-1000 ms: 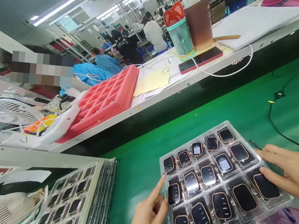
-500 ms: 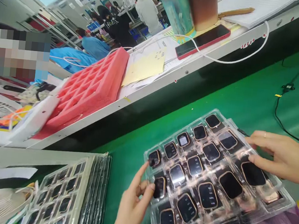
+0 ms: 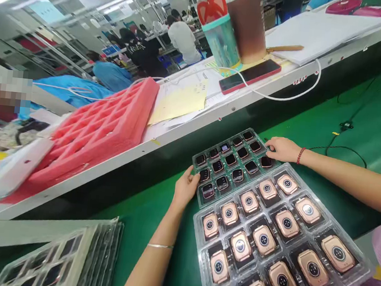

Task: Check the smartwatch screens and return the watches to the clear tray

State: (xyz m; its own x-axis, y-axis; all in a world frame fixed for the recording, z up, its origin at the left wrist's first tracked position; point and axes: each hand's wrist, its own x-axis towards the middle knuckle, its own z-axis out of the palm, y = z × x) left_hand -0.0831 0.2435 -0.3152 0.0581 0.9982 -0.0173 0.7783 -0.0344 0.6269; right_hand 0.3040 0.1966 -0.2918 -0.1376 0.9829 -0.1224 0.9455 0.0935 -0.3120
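A clear plastic tray (image 3: 200, 199) of smartwatches lies on the green surface, screens up. My left hand (image 3: 185, 186) has its fingers closed on the tray's left edge. At the opposite edge, my right hand (image 3: 279, 149) grips the same tray, its fingertips partly hidden. Nearer to me is a second clear tray (image 3: 199, 238) whose watches lie back side up, with rose-gold cases and round sensors showing. One such watch (image 3: 264, 240) sits near its middle. Neither hand touches this nearer tray.
At the lower left stands a stack of filled trays (image 3: 98, 260). Along the raised white shelf (image 3: 177, 135) are a red foam tray (image 3: 111, 122), a phone (image 3: 251, 76), a teal cup (image 3: 223, 42) with red-handled scissors, and papers. A black cable (image 3: 345, 149) lies at right. Several people work beyond.
Both hands have moved the face-up tray away from me, onto the green surface. The tray of face-down watches beneath is now uncovered. My view has shifted too.
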